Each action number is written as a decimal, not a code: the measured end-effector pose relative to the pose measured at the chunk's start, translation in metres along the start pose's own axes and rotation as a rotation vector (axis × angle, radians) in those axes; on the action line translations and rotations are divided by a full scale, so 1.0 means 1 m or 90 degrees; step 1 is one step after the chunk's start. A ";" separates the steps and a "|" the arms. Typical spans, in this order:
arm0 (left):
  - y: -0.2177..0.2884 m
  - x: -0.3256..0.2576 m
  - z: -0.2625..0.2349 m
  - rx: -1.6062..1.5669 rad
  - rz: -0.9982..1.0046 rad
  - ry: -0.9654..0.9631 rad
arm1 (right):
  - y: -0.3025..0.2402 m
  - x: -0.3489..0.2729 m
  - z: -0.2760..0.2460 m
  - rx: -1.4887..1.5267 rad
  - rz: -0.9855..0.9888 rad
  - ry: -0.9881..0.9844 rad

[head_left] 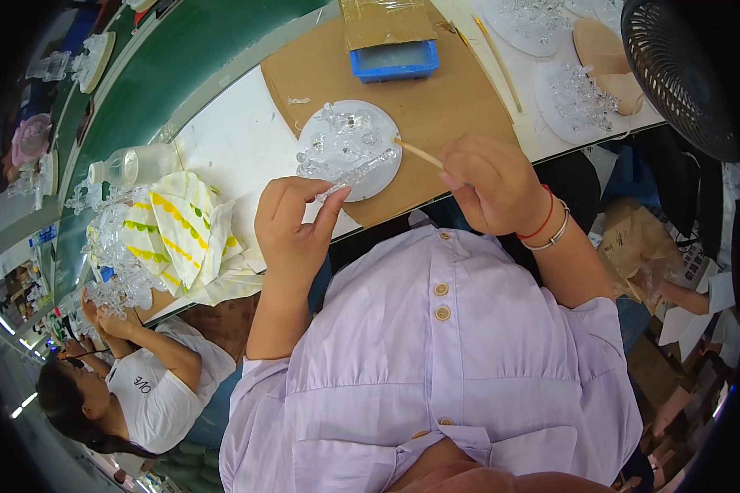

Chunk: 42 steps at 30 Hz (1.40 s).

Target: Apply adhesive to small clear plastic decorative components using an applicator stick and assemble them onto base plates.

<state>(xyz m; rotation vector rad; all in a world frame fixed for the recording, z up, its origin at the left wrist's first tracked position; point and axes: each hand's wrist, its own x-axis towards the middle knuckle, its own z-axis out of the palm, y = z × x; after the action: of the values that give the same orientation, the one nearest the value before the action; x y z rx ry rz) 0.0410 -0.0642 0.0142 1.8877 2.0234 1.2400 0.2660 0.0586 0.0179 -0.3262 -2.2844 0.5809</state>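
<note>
A white round plate (373,184) lies on a brown cardboard sheet, with several clear plastic pieces (337,131) scattered on it. My left hand (292,218) pinches one end of a long clear plastic piece (362,171) between thumb and forefinger, over the plate's near edge. Just right of the plate, my right hand (489,182) is closed on a thin wooden stick (422,154). The stick's tip is beside the plate's right rim; I cannot tell whether it touches.
Beyond the plate stands a blue tray (395,62) under a cardboard flap. A patterned cloth (181,234) and clear bottle (136,166) are at left, near a seated co-worker (156,374). A black fan (682,78) and more loaded discs (563,103) occupy the right.
</note>
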 end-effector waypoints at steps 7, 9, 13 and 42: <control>0.005 -0.001 0.004 0.019 0.008 0.002 | -0.014 -0.004 -0.001 0.054 -0.022 -0.044; 0.005 -0.003 0.007 0.011 0.008 0.000 | -0.014 -0.005 0.001 0.050 -0.018 -0.038; 0.005 -0.005 0.007 0.012 0.022 -0.004 | -0.010 -0.010 0.003 0.048 0.000 -0.005; 0.010 -0.017 0.005 -0.059 -0.002 -0.058 | -0.012 -0.015 0.003 0.053 -0.005 0.039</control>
<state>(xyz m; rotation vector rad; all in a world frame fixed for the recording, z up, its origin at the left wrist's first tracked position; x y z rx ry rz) 0.0553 -0.0774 0.0099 1.8627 1.8901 1.2022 0.2735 0.0415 0.0124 -0.2900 -2.1960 0.6506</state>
